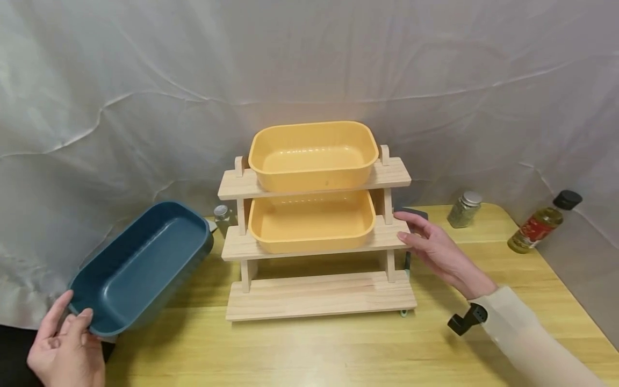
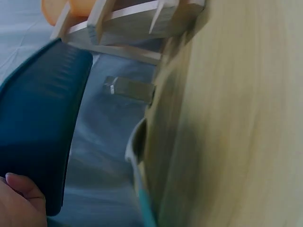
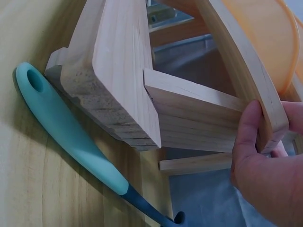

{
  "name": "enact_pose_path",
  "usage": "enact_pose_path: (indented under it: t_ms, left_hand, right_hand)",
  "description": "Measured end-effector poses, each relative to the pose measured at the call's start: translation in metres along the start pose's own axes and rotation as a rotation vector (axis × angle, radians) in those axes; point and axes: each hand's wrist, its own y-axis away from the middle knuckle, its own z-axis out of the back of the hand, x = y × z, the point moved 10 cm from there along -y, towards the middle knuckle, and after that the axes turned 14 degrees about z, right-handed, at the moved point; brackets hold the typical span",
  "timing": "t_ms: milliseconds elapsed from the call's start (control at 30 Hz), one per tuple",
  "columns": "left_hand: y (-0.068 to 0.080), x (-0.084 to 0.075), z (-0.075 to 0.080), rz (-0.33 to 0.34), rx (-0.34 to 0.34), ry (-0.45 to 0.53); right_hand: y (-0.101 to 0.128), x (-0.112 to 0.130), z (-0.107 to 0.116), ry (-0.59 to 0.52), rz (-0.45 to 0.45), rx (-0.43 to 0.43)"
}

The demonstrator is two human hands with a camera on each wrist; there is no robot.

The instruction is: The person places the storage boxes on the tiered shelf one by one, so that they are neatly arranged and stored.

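left hand (image 1: 65, 346) gripping the blue tub (image 1: 140, 266) by its near end | right hand (image 1: 437, 250) clasping the rack's (image 1: 319, 295) middle shelf | keep the rack braced, slide the tub in level onto the bottom board

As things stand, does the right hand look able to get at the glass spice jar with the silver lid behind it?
Probably yes: the right hand grips the wooden rack's middle shelf, and bare yellow tabletop lies between it and the glass spice jar.
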Motion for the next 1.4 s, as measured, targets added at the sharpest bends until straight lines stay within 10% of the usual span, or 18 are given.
enact_pose_path:
  t_ms: [733, 1400]
  left_hand:
    - [-0.003, -0.027, -0.020, 0.050, 0.087, -0.129]
    - [0.011, 0.003, -0.042, 0.251, 0.570, -0.176]
  right_hand:
    - [0.000, 0.002, 0.000, -0.061, 0.016, -0.003]
    - [0.000, -0.003, 0.002, -0.037, -0.002, 0.007]
